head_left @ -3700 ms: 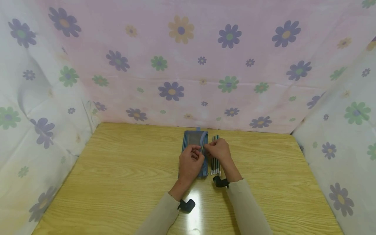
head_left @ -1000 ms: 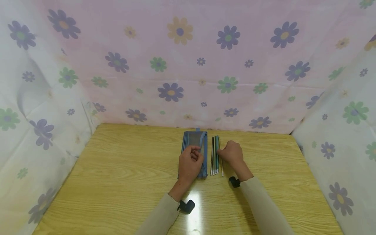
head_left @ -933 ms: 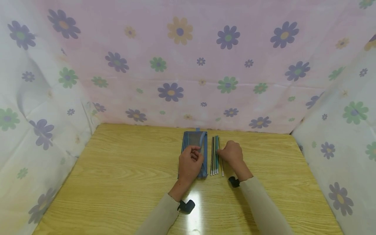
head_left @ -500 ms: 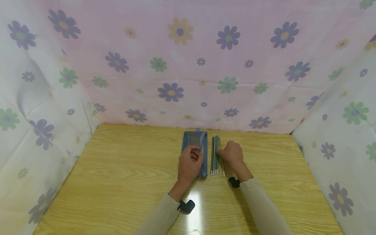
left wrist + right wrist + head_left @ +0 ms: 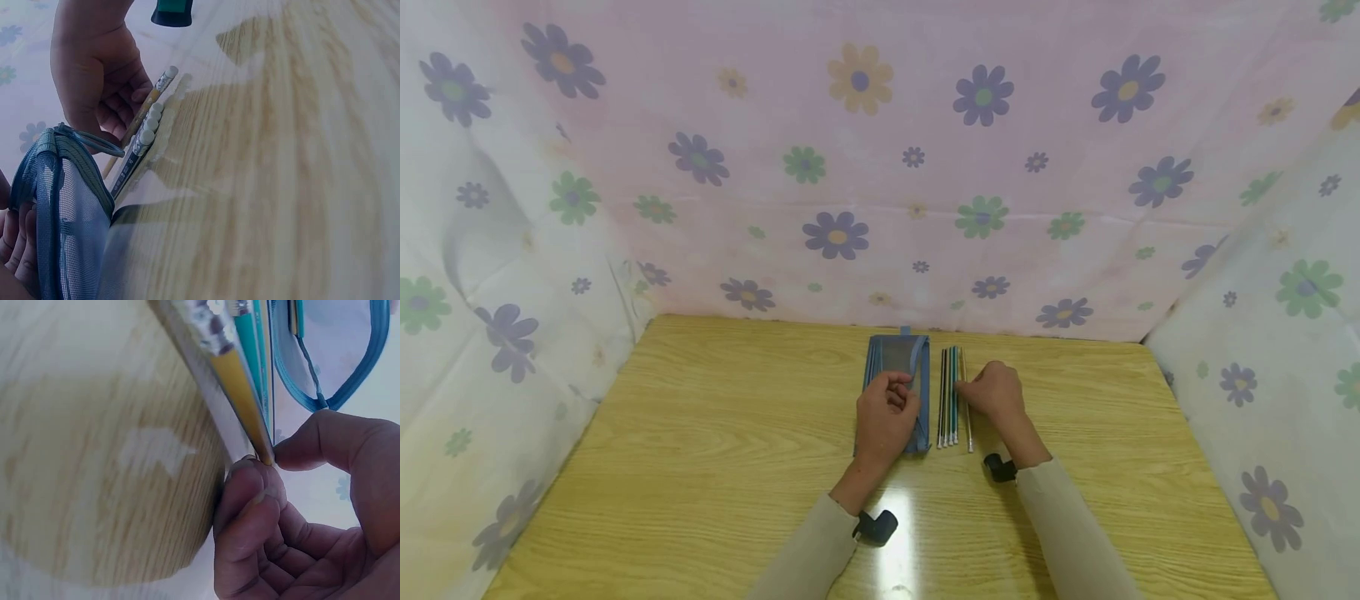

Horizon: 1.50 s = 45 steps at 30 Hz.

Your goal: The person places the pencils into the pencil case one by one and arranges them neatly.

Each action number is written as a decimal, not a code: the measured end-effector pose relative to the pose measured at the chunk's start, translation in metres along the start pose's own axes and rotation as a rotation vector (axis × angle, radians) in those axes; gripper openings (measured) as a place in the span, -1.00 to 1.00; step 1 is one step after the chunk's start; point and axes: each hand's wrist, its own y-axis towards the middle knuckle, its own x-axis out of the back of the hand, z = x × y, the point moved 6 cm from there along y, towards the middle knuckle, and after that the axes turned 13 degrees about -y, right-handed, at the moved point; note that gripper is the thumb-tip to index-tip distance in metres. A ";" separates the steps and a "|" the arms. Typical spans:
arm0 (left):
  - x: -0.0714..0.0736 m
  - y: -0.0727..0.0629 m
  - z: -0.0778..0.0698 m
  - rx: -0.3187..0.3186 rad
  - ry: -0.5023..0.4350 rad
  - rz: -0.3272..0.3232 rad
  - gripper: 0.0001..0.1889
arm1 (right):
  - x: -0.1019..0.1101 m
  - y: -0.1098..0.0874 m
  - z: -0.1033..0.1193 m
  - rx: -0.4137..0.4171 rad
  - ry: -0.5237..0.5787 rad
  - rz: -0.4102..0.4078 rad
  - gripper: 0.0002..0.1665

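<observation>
Backed by pink flower-print sheet [image 5: 895, 179], flanked by white flower-print sheets [image 5: 1292, 225] — wood-grain counter [image 5: 722, 417] below, bright glare streak [image 5: 901, 571] at near side.

Pouch [image 5: 922, 396] is blue with greyish mesh [image 5: 81, 212]; one pencil [image 5: 242, 400] is yellow with white eraser [image 5: 172, 72], a second pencil [image 5: 251, 353] teal, a third pencil [image 5: 127, 170] dark; sleeves [image 5: 1070, 525] are beige; desk [image 5: 737, 433] shows yellow-brown wood grain; backdrop [image 5: 880, 179] is pink with purple, green and orange flowers [image 5: 837, 235].
</observation>
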 end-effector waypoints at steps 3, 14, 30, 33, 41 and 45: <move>0.000 0.000 0.000 0.001 -0.005 -0.001 -0.78 | 0.001 -0.001 0.000 -0.001 0.014 -0.005 -0.41; 0.000 0.000 -0.001 0.008 0.000 0.002 -0.77 | 0.006 -0.008 0.002 0.014 0.092 -0.034 -0.42; 0.001 0.000 -0.002 0.011 0.014 0.006 -0.78 | 0.005 -0.018 0.015 0.006 0.217 -0.049 -0.59; 0.001 0.000 -0.002 0.009 0.009 0.006 -0.78 | 0.003 -0.019 0.019 0.006 0.232 -0.044 -0.57; 0.001 0.000 -0.001 0.009 -0.006 0.004 -0.77 | 0.000 -0.020 0.031 0.024 0.268 -0.030 -0.61; 0.001 0.000 -0.001 0.026 -0.006 0.008 -0.77 | -0.003 -0.018 0.033 0.036 0.268 -0.021 -0.60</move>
